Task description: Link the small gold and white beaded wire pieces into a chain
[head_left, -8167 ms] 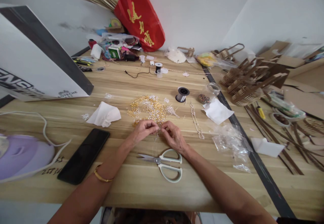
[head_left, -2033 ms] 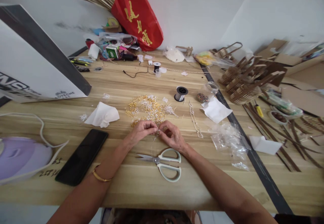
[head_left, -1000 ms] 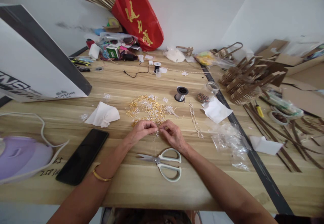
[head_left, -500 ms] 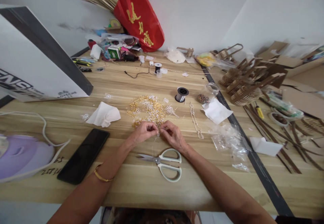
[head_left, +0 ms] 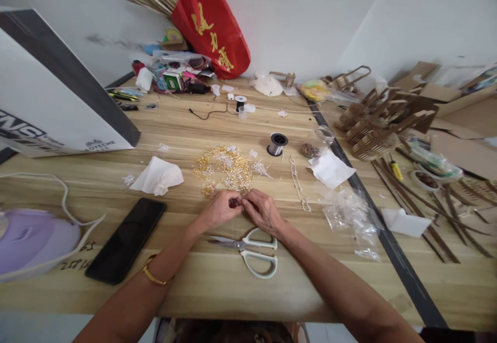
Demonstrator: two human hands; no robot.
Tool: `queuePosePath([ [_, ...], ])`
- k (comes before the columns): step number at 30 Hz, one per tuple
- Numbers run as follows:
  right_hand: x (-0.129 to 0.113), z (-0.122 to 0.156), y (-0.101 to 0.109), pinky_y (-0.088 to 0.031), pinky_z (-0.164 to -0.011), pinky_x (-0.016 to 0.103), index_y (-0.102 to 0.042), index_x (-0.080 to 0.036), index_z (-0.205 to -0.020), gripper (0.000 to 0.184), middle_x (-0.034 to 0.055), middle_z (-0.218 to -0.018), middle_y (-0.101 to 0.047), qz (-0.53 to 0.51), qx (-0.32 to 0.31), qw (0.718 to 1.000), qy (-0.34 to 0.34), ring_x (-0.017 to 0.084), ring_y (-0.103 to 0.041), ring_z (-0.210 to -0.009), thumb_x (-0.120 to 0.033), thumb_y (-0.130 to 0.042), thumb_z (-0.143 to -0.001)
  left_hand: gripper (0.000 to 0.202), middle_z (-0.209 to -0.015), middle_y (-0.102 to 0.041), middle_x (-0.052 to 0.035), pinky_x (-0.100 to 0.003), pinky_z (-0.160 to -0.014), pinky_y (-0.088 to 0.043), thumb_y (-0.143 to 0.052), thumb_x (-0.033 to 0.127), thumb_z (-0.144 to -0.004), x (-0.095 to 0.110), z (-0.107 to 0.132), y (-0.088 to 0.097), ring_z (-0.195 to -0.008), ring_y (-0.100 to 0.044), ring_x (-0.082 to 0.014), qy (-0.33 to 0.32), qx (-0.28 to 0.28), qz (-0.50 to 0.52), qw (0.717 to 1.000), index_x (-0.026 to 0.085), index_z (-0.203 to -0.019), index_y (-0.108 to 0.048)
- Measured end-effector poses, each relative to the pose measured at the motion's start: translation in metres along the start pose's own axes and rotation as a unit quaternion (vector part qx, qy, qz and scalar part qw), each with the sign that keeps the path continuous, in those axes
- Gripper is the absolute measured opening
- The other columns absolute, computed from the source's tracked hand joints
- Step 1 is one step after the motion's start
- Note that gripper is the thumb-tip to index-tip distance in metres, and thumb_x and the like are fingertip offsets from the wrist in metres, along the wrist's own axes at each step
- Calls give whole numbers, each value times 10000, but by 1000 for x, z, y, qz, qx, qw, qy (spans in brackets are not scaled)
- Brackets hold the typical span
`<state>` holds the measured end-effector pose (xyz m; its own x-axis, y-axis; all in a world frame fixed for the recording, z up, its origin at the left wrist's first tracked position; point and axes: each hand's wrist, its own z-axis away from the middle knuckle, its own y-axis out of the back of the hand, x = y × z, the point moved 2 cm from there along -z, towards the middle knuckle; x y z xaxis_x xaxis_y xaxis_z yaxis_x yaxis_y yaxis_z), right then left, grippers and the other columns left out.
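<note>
My left hand and my right hand meet fingertip to fingertip above the table, just in front of a pile of gold and silver beads. Both hands are closed in a pinch. What lies between the fingers is too small and too covered to name. A pair of scissors with white handles rests below the hands, its blades pointing left. Past the beads stands a spool of silver wire. To the right lies a beaded chain.
A black phone and a crumpled tissue lie at the left. On the right are a jar of dark beads, white paper, clear plastic bags and small woven baskets. A red bag leans against the wall.
My hands have drawn closer together and turned so the fingers meet. A small ring-like bit that showed below the fingertips is now hidden. The view has shifted slightly.
</note>
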<state>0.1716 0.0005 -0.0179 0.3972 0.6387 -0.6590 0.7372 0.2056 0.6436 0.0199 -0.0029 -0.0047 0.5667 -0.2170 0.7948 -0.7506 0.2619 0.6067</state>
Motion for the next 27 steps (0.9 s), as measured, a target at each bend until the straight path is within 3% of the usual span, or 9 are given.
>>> queuePosePath([
  [19,3,0,-1,-403,-628,275,-541,-189,-809,235,26,-686,-513,-43,28,999,-2,152,-485,-644,-272,-368,-945,204,-613,-557,3,-197,-524,-358,-590,306,-762,-14,-4,2,-567,-458,-95,6,-58,165,985,112,-732,-643],
  [27,-1,-2,4,-391,-574,248,-564,-176,-805,215,15,-690,-524,-84,33,995,-35,127,-478,-616,-293,-427,-921,169,-631,-567,5,-209,-565,-375,-610,290,-743,-18,-5,3,-594,-488,-102,6,-32,181,983,124,-711,-625],
])
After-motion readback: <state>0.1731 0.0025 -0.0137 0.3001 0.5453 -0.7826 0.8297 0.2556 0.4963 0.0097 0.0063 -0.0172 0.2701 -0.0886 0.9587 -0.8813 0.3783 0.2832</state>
